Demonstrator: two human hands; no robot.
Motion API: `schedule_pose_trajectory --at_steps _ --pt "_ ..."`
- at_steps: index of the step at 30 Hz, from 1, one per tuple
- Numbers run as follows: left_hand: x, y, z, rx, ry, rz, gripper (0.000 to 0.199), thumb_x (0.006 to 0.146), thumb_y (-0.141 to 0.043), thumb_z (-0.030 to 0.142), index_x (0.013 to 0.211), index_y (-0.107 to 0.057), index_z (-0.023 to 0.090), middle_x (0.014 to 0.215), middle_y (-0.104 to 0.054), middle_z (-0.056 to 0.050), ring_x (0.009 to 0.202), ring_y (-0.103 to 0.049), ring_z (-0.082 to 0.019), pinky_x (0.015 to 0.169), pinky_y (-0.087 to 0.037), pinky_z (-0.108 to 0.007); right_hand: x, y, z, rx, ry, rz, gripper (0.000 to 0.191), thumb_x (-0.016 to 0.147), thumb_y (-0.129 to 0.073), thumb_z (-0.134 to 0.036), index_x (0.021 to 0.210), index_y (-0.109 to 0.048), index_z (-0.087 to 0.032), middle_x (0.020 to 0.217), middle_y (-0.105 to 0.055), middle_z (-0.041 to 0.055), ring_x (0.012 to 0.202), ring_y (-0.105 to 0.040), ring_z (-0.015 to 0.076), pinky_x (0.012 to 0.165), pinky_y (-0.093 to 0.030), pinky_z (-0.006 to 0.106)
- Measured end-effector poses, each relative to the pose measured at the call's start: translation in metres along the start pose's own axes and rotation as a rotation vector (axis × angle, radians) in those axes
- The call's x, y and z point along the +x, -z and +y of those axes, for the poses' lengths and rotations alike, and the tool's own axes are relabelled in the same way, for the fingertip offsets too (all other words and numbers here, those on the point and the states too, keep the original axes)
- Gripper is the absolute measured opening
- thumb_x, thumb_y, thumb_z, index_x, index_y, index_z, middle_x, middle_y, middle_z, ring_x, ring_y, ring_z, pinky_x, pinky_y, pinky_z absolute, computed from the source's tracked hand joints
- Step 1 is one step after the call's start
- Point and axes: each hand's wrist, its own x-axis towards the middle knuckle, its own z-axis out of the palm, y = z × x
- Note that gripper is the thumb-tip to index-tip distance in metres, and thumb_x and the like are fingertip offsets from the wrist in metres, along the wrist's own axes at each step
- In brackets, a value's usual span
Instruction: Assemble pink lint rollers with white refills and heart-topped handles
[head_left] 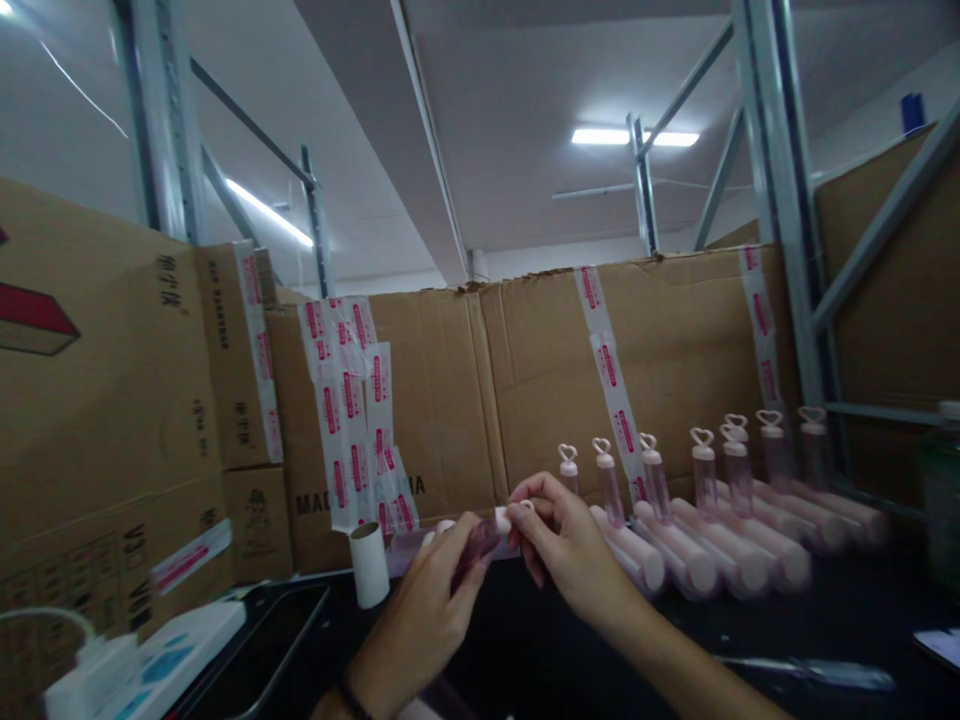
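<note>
My left hand (431,600) is closed around a translucent pink tube (475,545), which is tilted up to the right. At its upper end sits a pale pink cap (503,520). The fingertips of my right hand (574,550) pinch the heart-shaped loop of that cap, and the two hands nearly meet. Whether the cap is fully seated on the tube cannot be made out. Right of my hands, several similar tubes with heart-loop caps (705,470) stand upright. In front of them lie several pale pink cylinders (679,550) in a row.
A white cardboard core (369,565) stands left of my hands. Near the left edge lie a dark phone (259,650) and a white power strip (180,660) with a plugged-in charger. A slim clear-handled tool (840,673) lies at right front, below a green bottle (943,500). Taped cardboard (442,390) walls the back.
</note>
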Motion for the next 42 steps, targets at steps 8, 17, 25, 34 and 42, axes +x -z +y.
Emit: schedule_pose_trajectory --at_steps 8,17,25,34,42 --pt "-0.001 0.003 -0.007 0.452 -0.079 -0.011 0.028 0.101 -0.035 0.046 0.101 -0.055 0.026 0.101 -0.066 -0.003 0.098 -0.06 -0.023 0.081 -0.043 -0.034 -0.003 0.001 -0.007 0.086 -0.025 -0.037 0.031 0.086 -0.066 -0.048 0.09 -0.058 -0.018 0.066 -0.055 -0.005 0.052 -0.046 0.008 0.044 -0.029 0.018" --pt "0.0 0.006 0.002 0.628 -0.152 -0.011 0.028 0.101 -0.036 0.046 0.097 -0.054 0.025 0.093 -0.064 -0.002 0.09 -0.055 -0.025 0.079 -0.037 -0.037 -0.003 0.0 -0.01 0.043 -0.118 -0.097 0.038 0.081 -0.07 -0.052 0.087 -0.065 -0.016 0.063 -0.058 -0.0032 0.046 -0.04 0.0061 0.041 -0.025 0.019" --pt "0.001 0.004 -0.005 0.813 -0.207 -0.01 0.029 0.102 -0.035 0.043 0.103 -0.056 0.023 0.093 -0.065 -0.004 0.087 -0.056 -0.027 0.083 -0.033 -0.043 -0.004 -0.001 0.0 -0.014 -0.138 -0.104 0.047 0.081 -0.067 -0.06 0.084 -0.07 -0.013 0.06 -0.057 -0.0017 0.043 -0.037 0.0057 0.039 -0.024 0.019" --pt "0.003 0.001 0.004 0.992 -0.198 -0.043 0.023 0.099 -0.046 0.04 0.098 -0.06 0.021 0.093 -0.069 -0.007 0.085 -0.061 -0.027 0.08 -0.036 -0.041 -0.006 0.0 0.005 -0.102 -0.133 -0.082 0.043 0.085 -0.064 -0.054 0.088 -0.071 -0.012 0.055 -0.055 -0.0026 0.042 -0.038 0.0064 0.039 -0.026 0.019" --pt "0.002 -0.001 0.008 0.989 -0.208 -0.093 0.026 0.099 -0.046 0.041 0.096 -0.06 0.02 0.087 -0.071 -0.008 0.081 -0.065 -0.032 0.077 -0.035 -0.044 -0.006 0.004 -0.006 -0.206 -0.152 -0.126 0.039 0.085 -0.063 -0.051 0.08 -0.071 -0.013 0.051 -0.053 -0.0042 0.038 -0.034 0.0057 0.039 -0.025 0.02"
